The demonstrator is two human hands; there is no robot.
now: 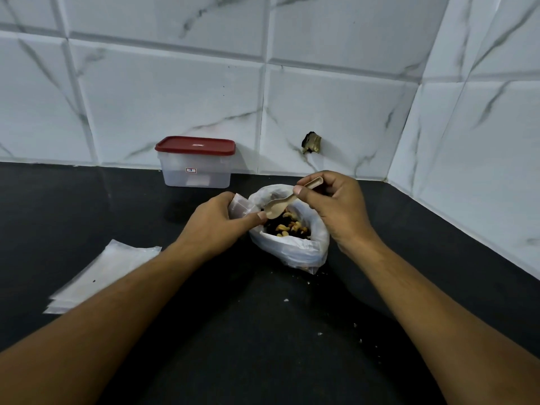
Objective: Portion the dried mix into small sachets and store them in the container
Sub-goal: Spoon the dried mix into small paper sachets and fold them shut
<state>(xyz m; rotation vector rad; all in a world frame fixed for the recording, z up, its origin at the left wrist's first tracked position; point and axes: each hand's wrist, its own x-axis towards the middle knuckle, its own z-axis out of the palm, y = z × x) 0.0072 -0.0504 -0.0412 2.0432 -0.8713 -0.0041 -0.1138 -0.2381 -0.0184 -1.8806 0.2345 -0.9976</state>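
Observation:
A white plastic bag [295, 247] stands open on the black counter, with the dried mix [290, 226] of nuts and dark pieces showing inside. My left hand [216, 223] grips a small clear sachet [241, 204] just left of the bag's mouth. My right hand [336, 206] holds a small wooden spoon [282, 204] by its handle, bowl tilted over the bag beside the sachet's opening. A clear container [195, 168] with its red lid on sits against the back wall. Through its wall, what looks like a filled sachet lies at the bottom.
A stack of flat empty sachets [102, 273] lies on the black counter [263, 346] at the left. Crumbs are scattered in front of the bag. Tiled walls close the back and the right side, with a dark hole [312, 142] in the back wall.

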